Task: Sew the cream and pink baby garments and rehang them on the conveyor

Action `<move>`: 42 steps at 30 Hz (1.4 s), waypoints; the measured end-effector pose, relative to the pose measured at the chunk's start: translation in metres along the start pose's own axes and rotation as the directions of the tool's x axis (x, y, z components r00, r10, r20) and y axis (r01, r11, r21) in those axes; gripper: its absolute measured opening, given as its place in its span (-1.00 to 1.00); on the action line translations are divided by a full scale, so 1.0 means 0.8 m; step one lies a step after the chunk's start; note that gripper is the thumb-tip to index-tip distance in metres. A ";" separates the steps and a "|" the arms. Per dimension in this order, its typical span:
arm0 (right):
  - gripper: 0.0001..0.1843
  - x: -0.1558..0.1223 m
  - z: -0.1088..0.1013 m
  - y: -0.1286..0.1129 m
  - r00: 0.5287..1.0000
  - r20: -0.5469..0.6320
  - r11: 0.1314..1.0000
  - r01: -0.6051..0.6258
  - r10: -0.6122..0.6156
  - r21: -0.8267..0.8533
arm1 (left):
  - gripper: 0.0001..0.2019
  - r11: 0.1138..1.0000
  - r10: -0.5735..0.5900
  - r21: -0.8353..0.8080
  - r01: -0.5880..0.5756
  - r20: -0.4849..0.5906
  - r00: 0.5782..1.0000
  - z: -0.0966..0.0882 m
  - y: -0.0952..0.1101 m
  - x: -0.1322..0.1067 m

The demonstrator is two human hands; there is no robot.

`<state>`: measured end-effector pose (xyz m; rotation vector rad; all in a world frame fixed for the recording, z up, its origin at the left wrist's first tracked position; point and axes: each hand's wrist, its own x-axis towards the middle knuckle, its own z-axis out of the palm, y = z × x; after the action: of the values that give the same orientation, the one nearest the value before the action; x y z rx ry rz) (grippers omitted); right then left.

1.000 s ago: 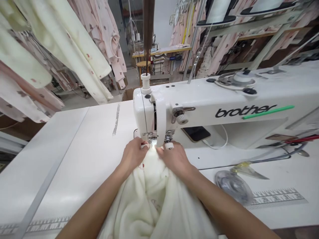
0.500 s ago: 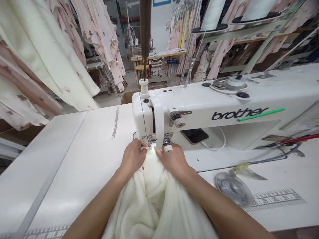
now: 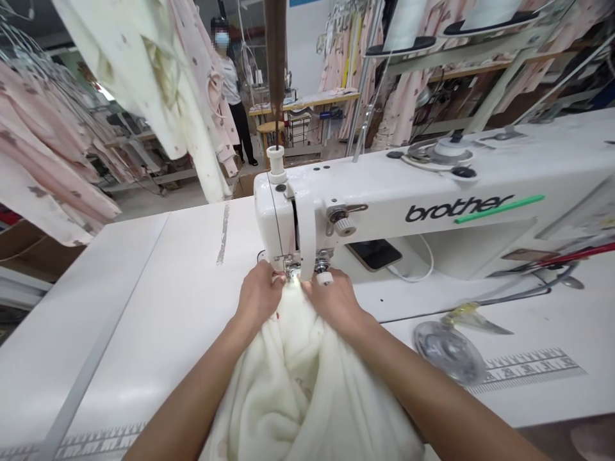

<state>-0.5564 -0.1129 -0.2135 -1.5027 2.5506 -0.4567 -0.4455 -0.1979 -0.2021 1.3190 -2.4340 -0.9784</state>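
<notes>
A cream fleece garment (image 3: pixel 298 384) lies bunched between my forearms, its front edge pushed under the presser foot (image 3: pixel 291 274) of a white Brother sewing machine (image 3: pixel 384 198). My left hand (image 3: pixel 258 298) pinches the fabric just left of the needle, fingers curled closed on it. On the right of the needle my right hand (image 3: pixel 336 299) presses and grips the same fabric, its fingertips by the foot. The needle itself is hidden behind the machine head.
A phone (image 3: pixel 375 253) with a white cable lies under the machine arm. A clear plastic disc (image 3: pixel 449 352), thread snips (image 3: pixel 473 317) and a printed ruler strip (image 3: pixel 528 368) sit on the white table (image 3: pixel 158 301) at right. Pink and cream garments (image 3: pixel 72 147) hang left; a person (image 3: pixel 233 89) stands far back.
The view has tilted up a little, bringing a person at the back into sight. Both hands stay at the presser foot on the fabric, barely shifted.
</notes>
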 end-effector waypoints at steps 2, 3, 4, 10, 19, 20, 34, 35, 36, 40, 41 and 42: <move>-0.86 0.001 0.003 0.001 1.000 -0.009 1.000 0.004 -0.004 -0.004 | -0.84 1.000 0.006 0.007 -0.006 -0.010 1.000 0.000 0.001 0.001; -0.86 0.001 0.004 0.001 1.000 -0.013 1.000 0.005 -0.005 -0.005 | -0.83 1.000 0.010 0.010 -0.009 -0.015 1.000 0.001 0.001 0.001; -0.86 0.002 0.006 0.001 1.000 -0.018 1.000 0.007 -0.007 -0.005 | -0.82 1.000 0.012 0.014 -0.012 -0.019 1.000 0.001 0.001 0.002; -0.87 0.002 0.012 -0.001 0.999 -0.043 1.000 0.000 0.000 -0.008 | -0.82 1.000 0.017 0.021 -0.017 -0.010 1.000 -0.002 0.001 0.001; -0.78 -0.006 -0.001 0.015 0.996 -0.008 0.989 0.086 -0.086 0.117 | -0.76 0.997 0.069 -0.018 -0.068 0.039 0.997 -0.007 -0.008 0.003; -0.76 -0.008 -0.004 0.018 0.994 -0.003 0.984 0.110 -0.111 0.137 | -0.79 0.997 0.071 -0.019 -0.071 0.040 0.997 -0.008 -0.008 0.004; -0.69 -0.011 -0.010 0.019 0.997 0.055 0.985 0.049 -0.059 0.168 | -0.88 0.997 0.075 -0.022 -0.075 0.045 0.996 -0.008 -0.010 0.002; -0.69 -0.011 -0.010 0.019 0.997 0.055 0.984 0.048 -0.058 0.174 | -0.88 0.997 0.073 -0.023 -0.072 0.045 0.996 -0.008 -0.010 0.002; -0.69 -0.011 -0.009 0.019 0.997 0.053 0.983 0.046 -0.056 0.180 | -0.89 0.997 0.072 -0.024 -0.071 0.046 0.996 -0.008 -0.010 0.001; -0.66 -0.011 -0.007 0.020 0.997 0.056 0.976 0.043 -0.056 0.215 | -0.88 0.997 0.066 -0.033 -0.064 0.049 0.997 -0.007 -0.011 -0.001; -0.65 -0.012 -0.007 0.020 0.997 0.059 0.973 0.045 -0.059 0.226 | -0.87 0.997 0.065 -0.037 -0.063 0.045 0.997 -0.007 -0.011 -0.001; -0.65 -0.012 -0.008 0.021 0.996 0.062 0.970 0.048 -0.065 0.240 | -0.87 0.997 0.064 -0.040 -0.062 0.040 0.997 -0.007 -0.011 -0.002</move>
<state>-0.5674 -0.0959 -0.2131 -1.4790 2.3093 -0.6786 -0.4363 -0.2027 -0.2033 1.2138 -2.4574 -1.0413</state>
